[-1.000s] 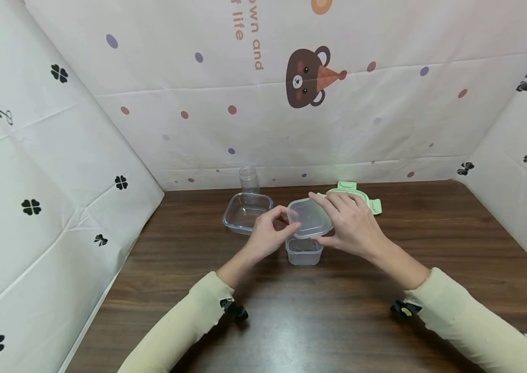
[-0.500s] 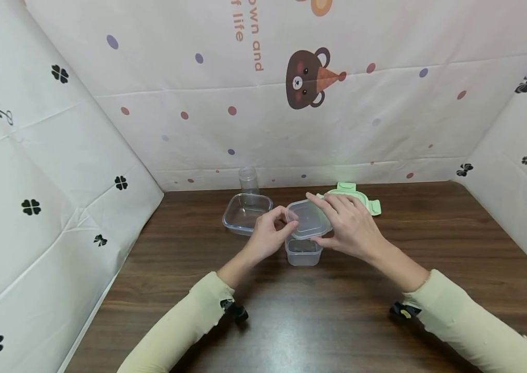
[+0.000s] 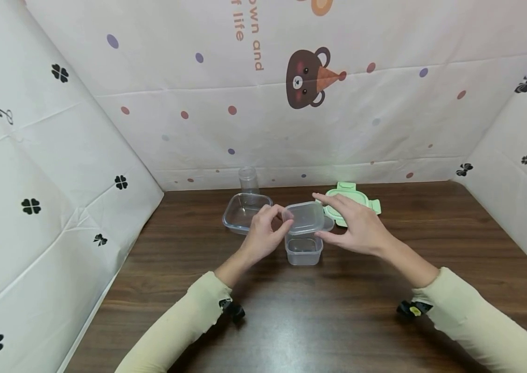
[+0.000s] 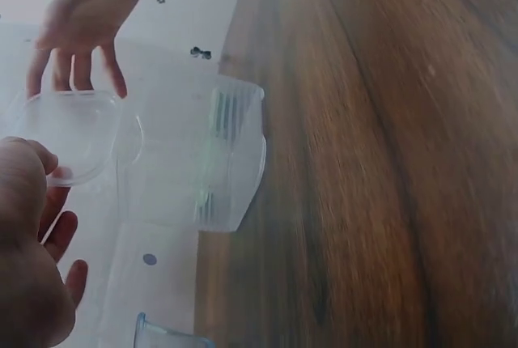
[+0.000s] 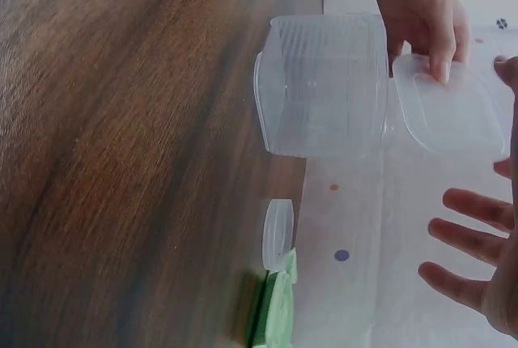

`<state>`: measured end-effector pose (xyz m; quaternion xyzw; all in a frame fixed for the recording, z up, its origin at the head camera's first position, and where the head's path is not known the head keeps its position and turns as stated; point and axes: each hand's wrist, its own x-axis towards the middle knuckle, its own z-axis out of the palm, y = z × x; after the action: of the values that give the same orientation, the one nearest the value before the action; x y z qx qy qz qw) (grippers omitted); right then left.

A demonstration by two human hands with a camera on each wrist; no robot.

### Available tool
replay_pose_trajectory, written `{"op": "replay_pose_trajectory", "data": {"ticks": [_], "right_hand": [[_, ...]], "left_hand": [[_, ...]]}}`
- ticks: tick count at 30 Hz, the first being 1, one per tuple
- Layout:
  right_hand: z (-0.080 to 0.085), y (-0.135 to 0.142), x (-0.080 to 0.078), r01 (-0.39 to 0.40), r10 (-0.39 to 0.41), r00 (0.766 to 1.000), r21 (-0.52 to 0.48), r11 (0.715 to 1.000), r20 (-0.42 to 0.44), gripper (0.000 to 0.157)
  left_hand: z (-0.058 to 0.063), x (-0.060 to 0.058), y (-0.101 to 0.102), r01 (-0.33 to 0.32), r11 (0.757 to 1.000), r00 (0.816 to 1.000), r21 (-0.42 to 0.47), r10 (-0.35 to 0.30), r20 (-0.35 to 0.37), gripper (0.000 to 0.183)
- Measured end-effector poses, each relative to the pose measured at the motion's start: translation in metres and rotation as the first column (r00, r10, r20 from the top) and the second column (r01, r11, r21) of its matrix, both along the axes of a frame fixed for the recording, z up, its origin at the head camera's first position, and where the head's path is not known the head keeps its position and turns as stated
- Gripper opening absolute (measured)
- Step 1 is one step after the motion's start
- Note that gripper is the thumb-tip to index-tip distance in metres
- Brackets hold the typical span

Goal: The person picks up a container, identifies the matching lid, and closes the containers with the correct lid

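My left hand pinches a translucent plastic lid by its left edge, thumb on the near face. The lid is raised and tilted over a clear plastic food container, which stands uncovered on the table. At the lid's other side is my right hand, fingers spread and straight, thumb apart from them. In the right wrist view those fingers are away from the lid. The ribbed wall of the container shows in the left wrist view.
Behind the left hand sits a rectangular glass dish, with a clear jar at the back. A green clip lid lies at the back right, and a small clear round lid beside it. Printed sheets wall the table.
My right hand has come off the lid's right edge and shifted right, spreading its fingers. The left hand keeps the lid, which has moved slightly left and uncovers more of the green lid.
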<state>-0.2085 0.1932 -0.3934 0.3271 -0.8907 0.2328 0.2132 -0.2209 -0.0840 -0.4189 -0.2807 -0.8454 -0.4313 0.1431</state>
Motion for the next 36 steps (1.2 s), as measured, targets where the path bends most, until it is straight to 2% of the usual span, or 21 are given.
{"op": "replay_pose_trajectory", "data": {"ticks": [3,6,10,13,14,20,24,28,31,33,36], "right_hand": [[0.0,0.005,-0.001,-0.001,0.007,0.994,-0.051,0.999,0.112,0.075],[0.0,0.009,-0.003,-0.002,0.021,0.978,-0.094,0.996,0.209,0.065],[0.0,0.012,-0.006,-0.004,0.046,0.954,-0.141,0.99,0.298,0.054],[-0.001,0.014,-0.007,-0.01,0.066,0.939,-0.162,0.987,0.338,0.052],[-0.001,0.014,-0.007,-0.016,0.075,0.935,-0.17,0.985,0.347,0.052],[-0.002,0.016,-0.01,-0.038,0.109,0.917,-0.188,0.981,0.384,0.056],[-0.004,0.016,-0.01,-0.034,0.109,0.905,-0.186,0.982,0.411,0.056],[-0.006,0.016,-0.01,-0.061,0.141,0.891,-0.195,0.979,0.43,0.054],[-0.008,0.015,-0.01,-0.099,0.17,0.884,-0.18,0.979,0.436,0.053],[-0.009,0.014,-0.009,-0.117,0.177,0.882,-0.161,0.98,0.437,0.053],[-0.01,0.014,-0.009,-0.132,0.179,0.883,-0.136,0.982,0.433,0.056]], "left_hand": [[-0.001,0.001,-0.001,-0.013,0.998,0.992,-0.068,0.004,-0.127,0.007],[-0.003,0.001,-0.003,-0.043,0.992,0.97,-0.121,0.012,-0.243,0.009],[-0.004,0.001,-0.005,-0.079,0.985,0.93,-0.15,0.019,-0.366,0.008],[-0.004,0.0,-0.006,-0.104,0.98,0.889,-0.172,0.014,-0.458,0.005],[-0.004,-0.001,-0.007,-0.115,0.977,0.87,-0.181,0.011,-0.492,0.005],[-0.007,-0.005,-0.009,-0.19,0.959,0.732,-0.211,-0.005,-0.681,0.016],[-0.009,-0.007,-0.01,-0.214,0.953,0.653,-0.215,-0.024,-0.757,0.021],[-0.009,-0.009,-0.011,-0.215,0.955,0.559,-0.204,-0.051,-0.828,0.021],[-0.008,-0.01,-0.011,-0.205,0.959,0.496,-0.196,-0.071,-0.866,0.019],[-0.008,-0.01,-0.012,-0.202,0.96,0.467,-0.196,-0.082,-0.88,0.018],[-0.009,-0.011,-0.013,-0.198,0.96,0.444,-0.2,-0.094,-0.891,0.017]]}}
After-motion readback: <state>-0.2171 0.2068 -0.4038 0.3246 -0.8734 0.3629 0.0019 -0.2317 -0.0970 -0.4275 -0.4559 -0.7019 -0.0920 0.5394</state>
